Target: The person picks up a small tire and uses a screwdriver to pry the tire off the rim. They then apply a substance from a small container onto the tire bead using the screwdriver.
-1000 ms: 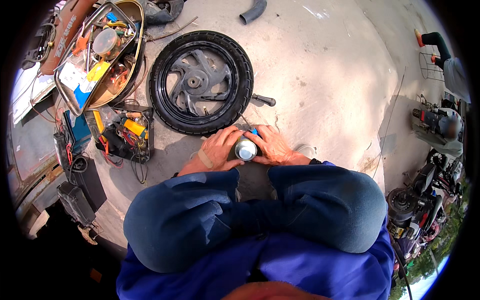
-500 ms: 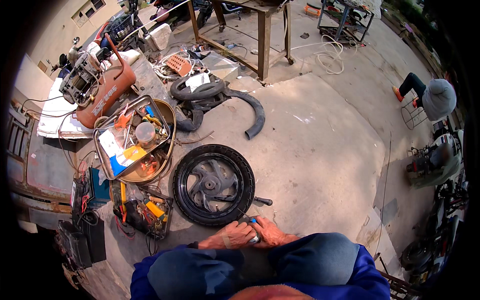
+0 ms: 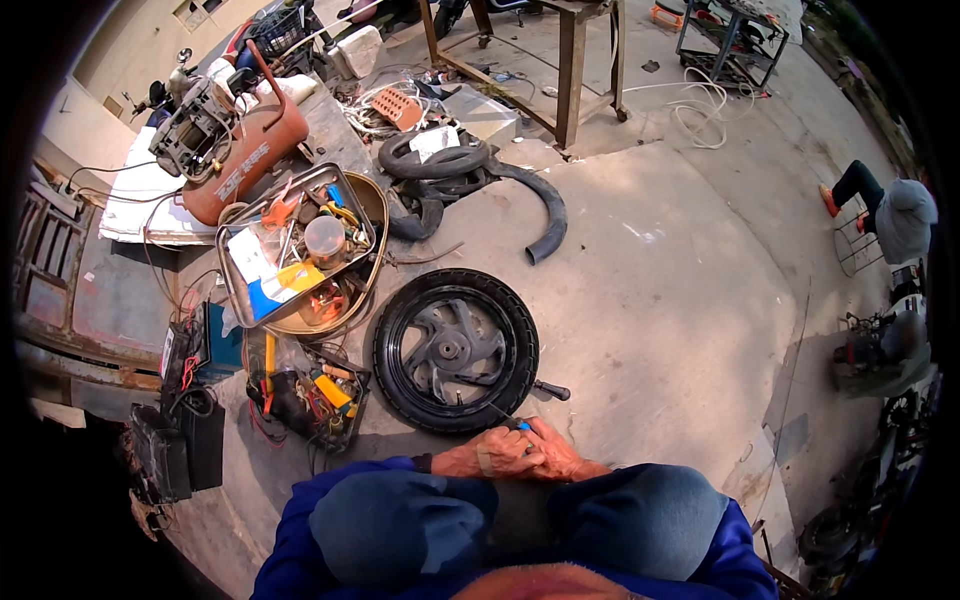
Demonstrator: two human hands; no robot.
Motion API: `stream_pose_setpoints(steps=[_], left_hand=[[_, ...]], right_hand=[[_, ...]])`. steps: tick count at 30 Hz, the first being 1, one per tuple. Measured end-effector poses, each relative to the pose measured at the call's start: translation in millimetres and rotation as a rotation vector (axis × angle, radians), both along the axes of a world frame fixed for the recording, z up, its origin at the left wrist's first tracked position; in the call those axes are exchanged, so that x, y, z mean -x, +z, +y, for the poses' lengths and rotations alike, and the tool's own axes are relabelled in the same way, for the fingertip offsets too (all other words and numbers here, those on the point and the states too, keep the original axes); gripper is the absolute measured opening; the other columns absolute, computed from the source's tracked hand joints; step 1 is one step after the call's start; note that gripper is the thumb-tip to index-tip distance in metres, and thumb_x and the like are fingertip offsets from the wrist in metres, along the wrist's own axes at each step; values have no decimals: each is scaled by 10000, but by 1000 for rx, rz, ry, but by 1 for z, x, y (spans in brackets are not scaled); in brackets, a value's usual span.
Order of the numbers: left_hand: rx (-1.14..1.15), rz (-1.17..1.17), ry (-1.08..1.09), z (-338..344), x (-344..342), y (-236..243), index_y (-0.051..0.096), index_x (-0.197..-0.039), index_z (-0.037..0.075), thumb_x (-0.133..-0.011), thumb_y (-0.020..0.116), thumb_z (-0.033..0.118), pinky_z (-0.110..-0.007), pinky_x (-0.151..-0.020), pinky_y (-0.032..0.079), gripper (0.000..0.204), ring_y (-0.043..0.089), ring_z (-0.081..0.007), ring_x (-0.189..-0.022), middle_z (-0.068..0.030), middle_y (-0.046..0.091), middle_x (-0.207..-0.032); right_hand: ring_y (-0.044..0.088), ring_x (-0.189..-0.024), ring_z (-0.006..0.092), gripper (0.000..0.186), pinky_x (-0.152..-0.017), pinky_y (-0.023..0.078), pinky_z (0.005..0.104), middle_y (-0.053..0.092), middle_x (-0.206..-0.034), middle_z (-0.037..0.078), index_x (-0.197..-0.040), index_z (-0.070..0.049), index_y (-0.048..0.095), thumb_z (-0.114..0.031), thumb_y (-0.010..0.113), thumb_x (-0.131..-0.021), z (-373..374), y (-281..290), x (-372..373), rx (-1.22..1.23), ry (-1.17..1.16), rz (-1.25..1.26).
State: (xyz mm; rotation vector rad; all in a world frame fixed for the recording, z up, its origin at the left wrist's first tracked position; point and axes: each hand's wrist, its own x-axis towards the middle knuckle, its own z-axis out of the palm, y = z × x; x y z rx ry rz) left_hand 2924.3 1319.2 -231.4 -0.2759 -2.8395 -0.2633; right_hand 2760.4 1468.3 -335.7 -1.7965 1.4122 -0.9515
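Observation:
A black scooter wheel with its tire [image 3: 395,390] lies flat on the concrete in front of my knees. Close to its near edge, my left hand [image 3: 490,453] and my right hand [image 3: 556,452] are closed and meet. Between their fingers shows a small object with a blue end [image 3: 523,426]; its kind is mostly hidden by the fingers. A thin line, perhaps a rod, runs from there toward the tire. Beside the wheel's right edge, a tool with a dark handle [image 3: 553,391] sticks out.
Left of the wheel are a metal tray of tools [image 3: 247,318] in a round basin and a second tool box [image 3: 330,395]. An orange air compressor [image 3: 250,160] stands behind. Black inner tubes [image 3: 545,225] lie beyond the wheel. A person in grey [image 3: 905,215] sits far right.
The view has shifted, so the wheel and surroundings appear farther right and slightly higher. My hands stay together at the tire's near edge, covering more of the small blue-ended object.

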Motion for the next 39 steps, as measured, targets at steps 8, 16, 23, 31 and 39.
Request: stream_pose_setpoints(steps=[8,16,23,31,39], left_hand=[[-48,77,116,14,-4,-10,652,-996,140,-894,720,254,-350,-542,459,167,644,-191,-668,-57,599,-751],[-152,11,-10,4,-5,16,638,-970,115,-893,720,244,-356,-530,481,171,641,-202,-643,-59,584,-724],[-181,0,-153,-18,2,53,626,-947,94,-892,720,235,-361,-520,500,178,639,-211,-621,-61,570,-701],[-26,131,-82,-33,28,78,571,-812,141,-822,741,186,-326,-468,426,176,567,-181,-574,-48,493,-633],[-98,13,651,-28,55,74,602,-936,116,-954,771,295,-409,-420,514,246,639,-273,-414,-64,588,-489]], right_hand=[[555,-1208,428,468,-1017,508,524,659,-1295,141,-1252,-72,729,-234,832,-825,3,15,-14,67,-117,20],[596,-1140,399,370,-982,524,473,649,-1184,146,-1178,-98,724,-205,817,-836,-7,24,0,32,42,-59],[587,-1018,393,329,-954,534,481,655,-1101,153,-1079,-58,731,-262,820,-837,-36,63,3,12,366,-202],[579,-1106,445,567,-893,514,525,568,-1190,208,-1242,-64,640,-265,896,-777,-46,112,23,-88,15,-96],[592,-1146,439,708,-844,563,542,554,-1204,201,-1333,-120,590,-291,946,-746,-58,135,19,-94,-447,97]])
